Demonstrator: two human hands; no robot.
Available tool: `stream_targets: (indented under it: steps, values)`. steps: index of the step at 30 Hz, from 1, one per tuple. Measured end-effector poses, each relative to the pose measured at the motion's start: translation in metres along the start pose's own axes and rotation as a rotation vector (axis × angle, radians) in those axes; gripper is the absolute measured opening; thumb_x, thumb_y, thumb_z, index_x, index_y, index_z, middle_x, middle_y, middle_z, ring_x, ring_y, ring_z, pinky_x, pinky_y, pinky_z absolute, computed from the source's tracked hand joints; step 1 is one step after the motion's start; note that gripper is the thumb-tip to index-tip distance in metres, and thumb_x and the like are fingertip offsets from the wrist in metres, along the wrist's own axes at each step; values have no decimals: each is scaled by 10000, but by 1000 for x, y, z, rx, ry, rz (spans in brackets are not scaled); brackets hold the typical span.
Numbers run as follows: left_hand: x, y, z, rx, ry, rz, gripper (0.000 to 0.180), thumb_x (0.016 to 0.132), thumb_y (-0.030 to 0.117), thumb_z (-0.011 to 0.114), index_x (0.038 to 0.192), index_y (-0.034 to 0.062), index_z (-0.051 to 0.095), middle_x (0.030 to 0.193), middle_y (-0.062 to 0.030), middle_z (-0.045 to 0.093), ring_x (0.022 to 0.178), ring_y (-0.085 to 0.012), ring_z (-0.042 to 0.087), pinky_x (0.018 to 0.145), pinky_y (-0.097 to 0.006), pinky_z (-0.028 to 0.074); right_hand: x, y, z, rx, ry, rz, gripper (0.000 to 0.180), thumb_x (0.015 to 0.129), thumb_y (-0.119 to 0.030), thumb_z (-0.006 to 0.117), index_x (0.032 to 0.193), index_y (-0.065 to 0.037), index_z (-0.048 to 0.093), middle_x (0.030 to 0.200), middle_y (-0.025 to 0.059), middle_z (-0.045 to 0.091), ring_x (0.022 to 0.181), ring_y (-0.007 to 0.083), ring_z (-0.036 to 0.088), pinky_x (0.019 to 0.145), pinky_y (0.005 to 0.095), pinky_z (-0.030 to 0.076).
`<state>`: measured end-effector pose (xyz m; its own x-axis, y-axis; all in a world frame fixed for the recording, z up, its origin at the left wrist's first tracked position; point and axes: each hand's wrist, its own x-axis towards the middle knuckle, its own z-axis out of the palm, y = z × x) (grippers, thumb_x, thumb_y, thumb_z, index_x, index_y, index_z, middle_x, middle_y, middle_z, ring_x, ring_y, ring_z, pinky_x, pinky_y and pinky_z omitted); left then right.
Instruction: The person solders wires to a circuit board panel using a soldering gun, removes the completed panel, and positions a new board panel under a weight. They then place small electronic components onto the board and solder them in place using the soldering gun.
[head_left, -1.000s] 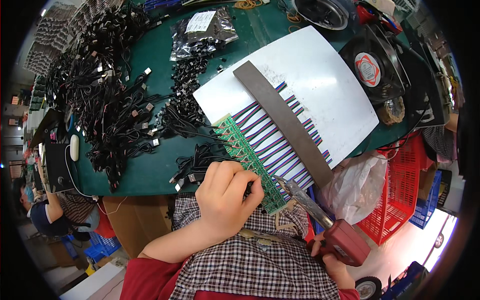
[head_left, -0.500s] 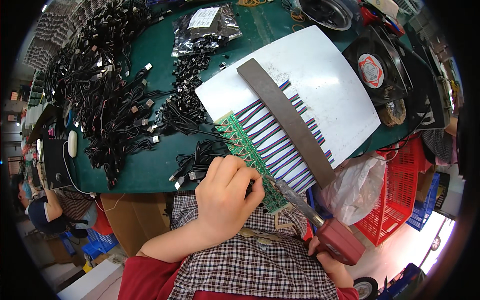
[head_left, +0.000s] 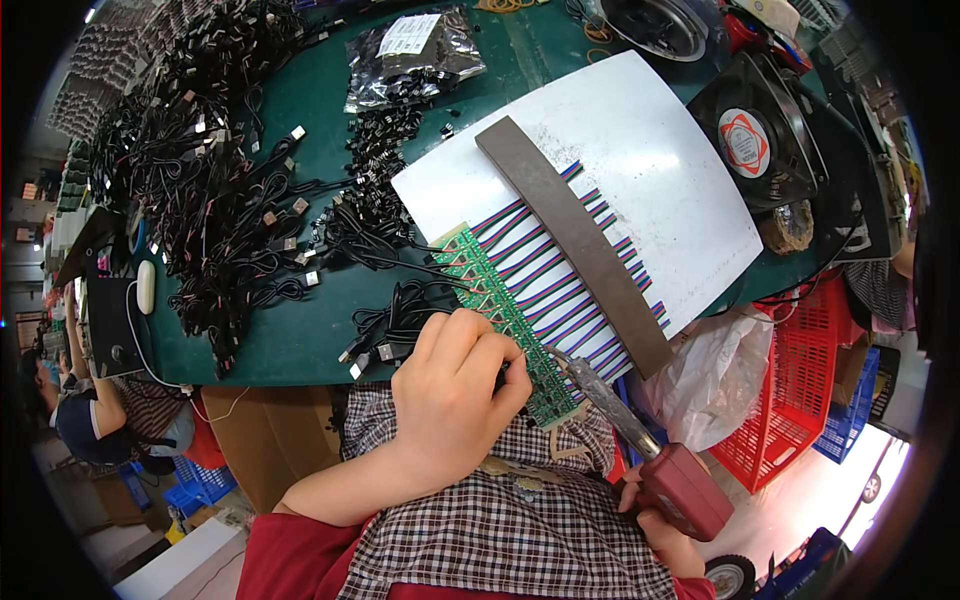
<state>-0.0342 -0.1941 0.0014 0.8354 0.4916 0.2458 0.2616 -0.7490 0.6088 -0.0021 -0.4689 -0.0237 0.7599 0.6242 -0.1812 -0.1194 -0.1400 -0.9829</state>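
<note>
- White board [head_left: 665,170], tilted on the table, its far end to the right.
- Dark bar [head_left: 575,245], lying across striped ribbon wires [head_left: 540,285].
- Green circuit board [head_left: 508,315], at the white board's near left edge, long axis running far left to near right.
- Soldering iron [head_left: 640,435], tip pointing far left, at the circuit board.
- My left hand [head_left: 450,385], fingers curled narrow; I cannot tell what they pinch.
- My right hand [head_left: 662,532], wrapped round the iron's red handle.

Left hand [head_left: 450,388] in pinch, right hand [head_left: 662,534] lower
</note>
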Motion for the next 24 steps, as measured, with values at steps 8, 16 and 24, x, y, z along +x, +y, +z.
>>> stream_targets:
  steps: [8, 16, 24]
  values:
    - [-1, -4, -2, -7, -9, 11, 162, 601, -15, 683, 713, 44, 583, 739, -54, 497, 687, -217, 495, 578, -316, 395, 13, -29, 4, 215, 81, 249, 415, 662, -171, 726, 966, 58, 559, 674, 66, 613, 567, 104, 554, 532, 195, 408]
    - [-1, -14, -11, -181, -105, 103, 145, 634, 16, 715, 755, 49, 641, 763, -43, 517, 708, -200, 482, 601, -298, 375, 15, -36, 8, 281, 126, 245, 466, 634, -199, 761, 942, 77, 546, 676, 63, 608, 578, 85, 540, 517, 182, 378]
    - [10, 2, -16, -64, -190, 17, 138, 611, 14, 690, 704, 57, 597, 749, -36, 482, 713, -209, 482, 577, -302, 392, 7, -21, 1, 340, 24, 215, 542, 644, -182, 772, 1027, 104, 518, 703, 107, 619, 579, 120, 566, 556, 207, 441]
